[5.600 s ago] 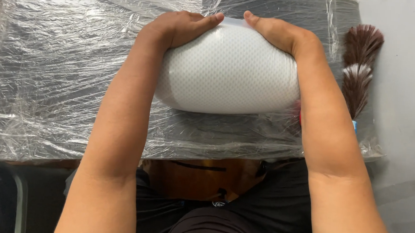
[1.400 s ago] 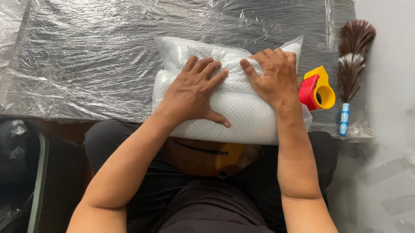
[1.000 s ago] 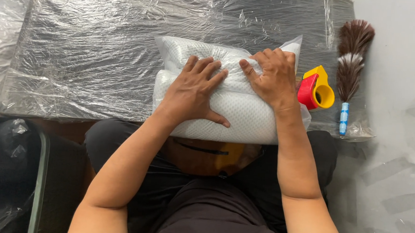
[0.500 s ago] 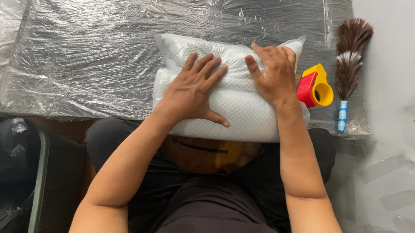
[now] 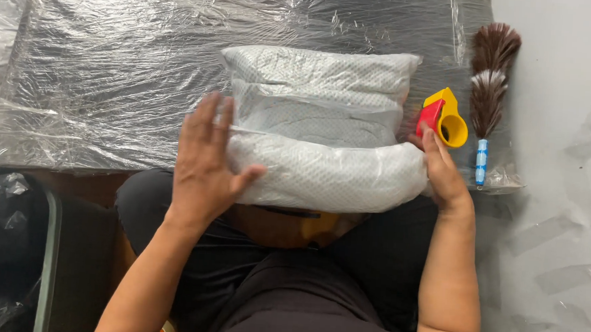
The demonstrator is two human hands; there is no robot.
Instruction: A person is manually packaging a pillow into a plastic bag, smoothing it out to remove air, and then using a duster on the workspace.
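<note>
On the film-covered table (image 5: 111,75), you're bracing the folded pillow (image 5: 324,134) to stop it unfolding — left hand (image 5: 204,164) fingers spread flat, right hand (image 5: 443,177) reaching, fingers extended, toward the tape dispenser (image 5: 444,118) beside it.

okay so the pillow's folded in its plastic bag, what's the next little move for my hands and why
Probably pick up the tape dispenser: the right hand already touches it, while the left hand steadies the folded pillow, whose fold looks unsealed.

white dimpled pillow (image 5: 322,174), red-yellow tape dispenser (image 5: 444,117)
</note>
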